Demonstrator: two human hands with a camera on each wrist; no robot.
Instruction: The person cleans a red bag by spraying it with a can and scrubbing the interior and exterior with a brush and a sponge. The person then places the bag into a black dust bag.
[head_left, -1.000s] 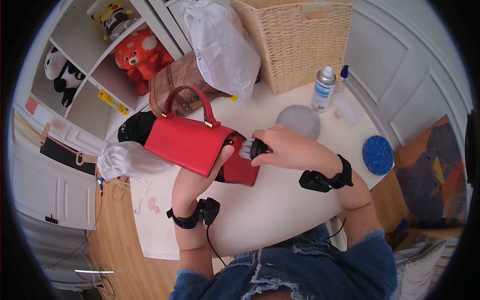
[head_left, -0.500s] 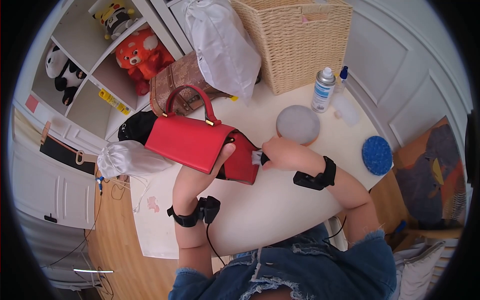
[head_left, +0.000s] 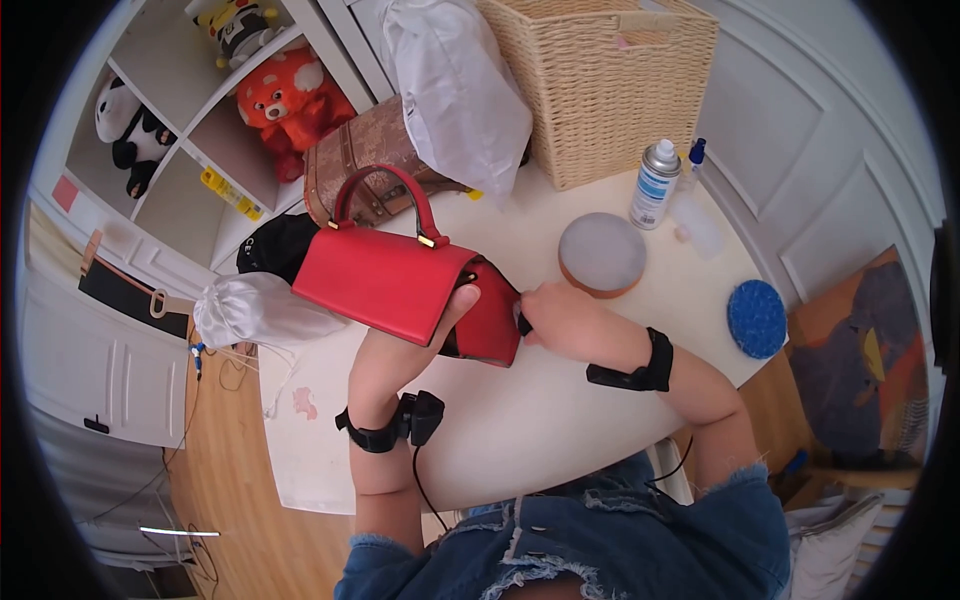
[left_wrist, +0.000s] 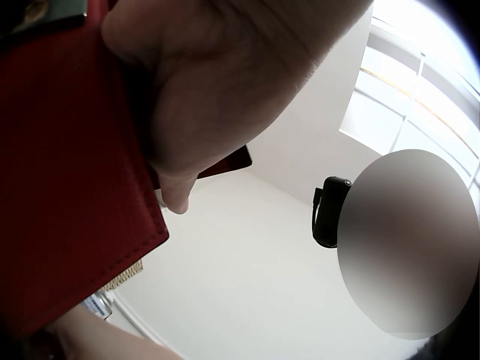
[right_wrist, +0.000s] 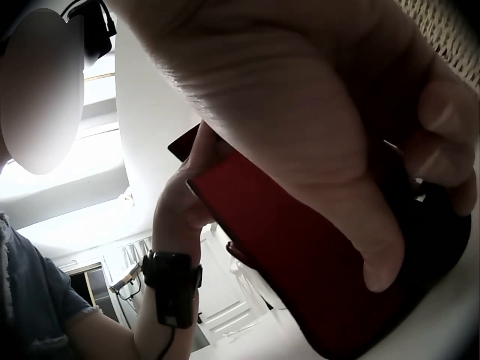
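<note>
A red handbag (head_left: pixel 385 282) with an upright top handle (head_left: pixel 385 180) is tilted over the white table, its end panel facing right. My left hand (head_left: pixel 392 358) grips the bag from below at that end, the thumb lying against the side and the other fingers hidden behind the bag. My right hand (head_left: pixel 575 318) holds a black-backed brush (right_wrist: pixel 442 240) at the bag's red end panel (head_left: pixel 488 318). In the right wrist view the thumb (right_wrist: pixel 381 266) and curled fingers (right_wrist: pixel 442 142) surround the black brush; its pale bristles are hidden now.
Behind the handbag lie a brown patterned bag (head_left: pixel 350 160), a white cloth bag (head_left: pixel 455 90) and a wicker basket (head_left: pixel 610 95). To the right stand a round grey-topped tin (head_left: pixel 602 252), a spray can (head_left: pixel 654 188) and a blue round pad (head_left: pixel 757 318). A white drawstring pouch (head_left: pixel 250 308) lies left.
My right hand has moved the brush from in front of the bag's end panel to its right edge, and the bristles have gone out of sight. The left hand and bag stay nearly still.
</note>
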